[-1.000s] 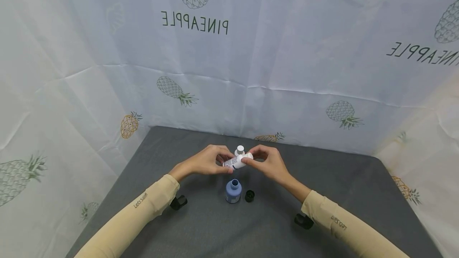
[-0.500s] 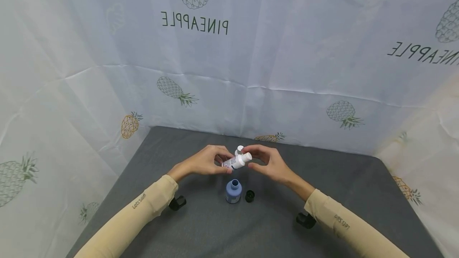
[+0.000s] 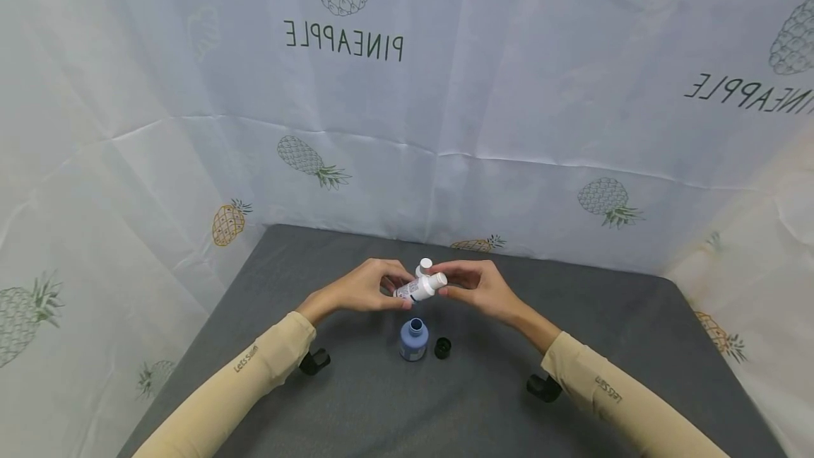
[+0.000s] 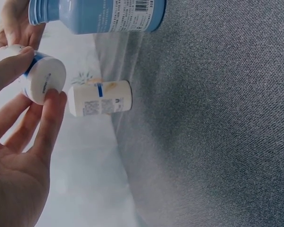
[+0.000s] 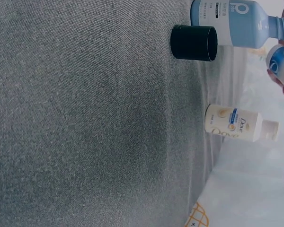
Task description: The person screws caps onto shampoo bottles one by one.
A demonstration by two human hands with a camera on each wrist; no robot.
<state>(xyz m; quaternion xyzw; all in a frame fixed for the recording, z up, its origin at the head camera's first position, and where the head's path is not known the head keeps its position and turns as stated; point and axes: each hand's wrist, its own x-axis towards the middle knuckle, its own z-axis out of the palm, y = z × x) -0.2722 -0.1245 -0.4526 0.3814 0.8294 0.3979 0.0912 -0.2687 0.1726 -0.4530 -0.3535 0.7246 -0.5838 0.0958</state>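
My left hand (image 3: 369,285) holds a small white bottle (image 3: 415,290) by its base end, tilted with its white cap (image 3: 439,280) up to the right. In the left wrist view the thumb and fingertips pinch the round bottom of this bottle (image 4: 47,78). My right hand (image 3: 480,288) is at the cap, thumb on the near side and fingers on the far side. Behind it stands a second white bottle (image 5: 233,123), labelled Dove, upright with its cap on. Nearer to me is an uncapped blue bottle (image 3: 414,341), standing upright.
A black cap (image 3: 442,348) lies on the grey table (image 3: 381,408) just right of the blue bottle. A pale curtain (image 3: 509,126) printed with pineapples hangs behind and beside the table. Dark wrist mounts (image 3: 543,388) hang below both sleeves.
My right hand had its thumb across the white cap, then loosened and spread; its thumb and fingers have now come back close around the cap. The left hand has kept its hold.
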